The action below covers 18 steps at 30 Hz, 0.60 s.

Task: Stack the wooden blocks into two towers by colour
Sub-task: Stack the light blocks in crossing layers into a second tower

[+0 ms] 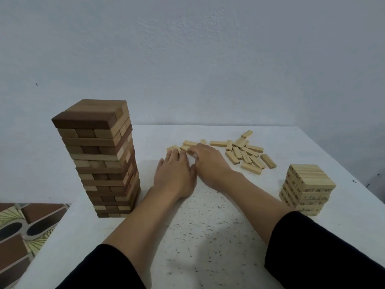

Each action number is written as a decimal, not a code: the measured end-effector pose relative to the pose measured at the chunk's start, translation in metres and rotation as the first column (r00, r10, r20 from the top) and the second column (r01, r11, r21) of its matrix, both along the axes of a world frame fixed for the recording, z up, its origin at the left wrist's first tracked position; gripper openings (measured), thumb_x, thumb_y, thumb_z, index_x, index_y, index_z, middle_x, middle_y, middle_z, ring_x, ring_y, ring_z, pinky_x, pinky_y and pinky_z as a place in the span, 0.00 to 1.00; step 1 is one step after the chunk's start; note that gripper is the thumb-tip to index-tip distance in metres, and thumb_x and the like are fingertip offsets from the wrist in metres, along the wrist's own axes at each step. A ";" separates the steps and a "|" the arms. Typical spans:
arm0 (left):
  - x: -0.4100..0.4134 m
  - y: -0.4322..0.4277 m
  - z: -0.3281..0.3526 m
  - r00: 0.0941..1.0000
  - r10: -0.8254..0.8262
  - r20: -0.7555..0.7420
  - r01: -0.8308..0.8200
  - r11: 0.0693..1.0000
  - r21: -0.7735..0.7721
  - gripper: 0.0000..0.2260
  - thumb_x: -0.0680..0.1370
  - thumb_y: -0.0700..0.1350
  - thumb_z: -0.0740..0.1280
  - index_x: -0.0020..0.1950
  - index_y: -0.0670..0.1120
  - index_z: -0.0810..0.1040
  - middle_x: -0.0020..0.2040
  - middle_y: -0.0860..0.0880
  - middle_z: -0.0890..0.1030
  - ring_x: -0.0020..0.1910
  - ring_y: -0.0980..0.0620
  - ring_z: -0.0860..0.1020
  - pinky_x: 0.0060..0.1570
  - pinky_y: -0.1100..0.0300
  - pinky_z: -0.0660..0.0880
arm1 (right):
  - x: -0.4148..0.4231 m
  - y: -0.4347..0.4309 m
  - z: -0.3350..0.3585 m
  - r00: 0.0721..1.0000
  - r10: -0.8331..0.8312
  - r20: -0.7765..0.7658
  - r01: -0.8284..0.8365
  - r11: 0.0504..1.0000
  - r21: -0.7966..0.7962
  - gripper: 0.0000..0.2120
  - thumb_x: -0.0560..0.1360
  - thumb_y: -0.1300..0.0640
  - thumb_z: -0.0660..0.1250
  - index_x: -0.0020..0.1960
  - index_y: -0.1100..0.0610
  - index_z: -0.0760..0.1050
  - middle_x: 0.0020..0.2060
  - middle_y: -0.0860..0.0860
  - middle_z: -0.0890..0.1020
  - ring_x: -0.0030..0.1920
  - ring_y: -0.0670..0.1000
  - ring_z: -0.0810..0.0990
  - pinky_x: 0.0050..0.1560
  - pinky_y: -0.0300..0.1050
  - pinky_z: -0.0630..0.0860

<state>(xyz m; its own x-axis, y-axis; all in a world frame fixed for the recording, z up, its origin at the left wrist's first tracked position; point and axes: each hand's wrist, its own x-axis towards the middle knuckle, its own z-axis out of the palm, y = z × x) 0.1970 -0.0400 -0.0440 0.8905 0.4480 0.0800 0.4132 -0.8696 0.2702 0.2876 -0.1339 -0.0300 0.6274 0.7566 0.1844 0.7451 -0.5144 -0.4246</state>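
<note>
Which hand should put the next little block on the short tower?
The right hand, probably. Its fingers curl over a loose light block, and the short light tower stands on its side. The left hand lies flat, nearer the tall brown tower.

Tall brown-and-tan block tower [100,159] is smooth matt wood; scattered pale pine blocks [245,153] too; white tabletop [208,226] looks speckled, matt.
</note>
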 end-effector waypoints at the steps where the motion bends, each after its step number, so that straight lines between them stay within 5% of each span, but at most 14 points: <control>1: -0.002 -0.002 0.002 1.000 -0.017 -0.004 0.017 1.000 -0.011 0.28 0.86 0.55 0.50 0.82 0.42 0.53 0.83 0.43 0.52 0.83 0.45 0.48 0.80 0.47 0.50 | -0.001 -0.002 0.000 1.000 -0.002 -0.005 0.002 1.000 0.020 0.20 0.76 0.67 0.59 0.64 0.56 0.77 0.59 0.52 0.79 0.59 0.54 0.77 0.64 0.55 0.71; 6: -0.020 -0.019 0.010 0.995 -0.099 -0.006 0.098 0.994 -0.043 0.27 0.86 0.54 0.52 0.82 0.44 0.53 0.84 0.42 0.51 0.83 0.45 0.47 0.79 0.51 0.49 | -0.008 -0.019 -0.003 0.999 0.003 0.038 -0.006 0.996 0.086 0.15 0.75 0.70 0.57 0.52 0.58 0.80 0.49 0.51 0.81 0.48 0.54 0.79 0.53 0.54 0.77; 18: -0.093 -0.052 0.021 0.962 -0.253 0.106 0.266 0.956 -0.128 0.23 0.86 0.54 0.55 0.81 0.52 0.63 0.83 0.50 0.58 0.82 0.54 0.54 0.76 0.59 0.56 | -0.058 -0.085 0.004 0.997 0.047 -0.060 -0.036 0.984 0.172 0.18 0.79 0.69 0.55 0.59 0.57 0.80 0.54 0.51 0.82 0.55 0.49 0.79 0.59 0.43 0.75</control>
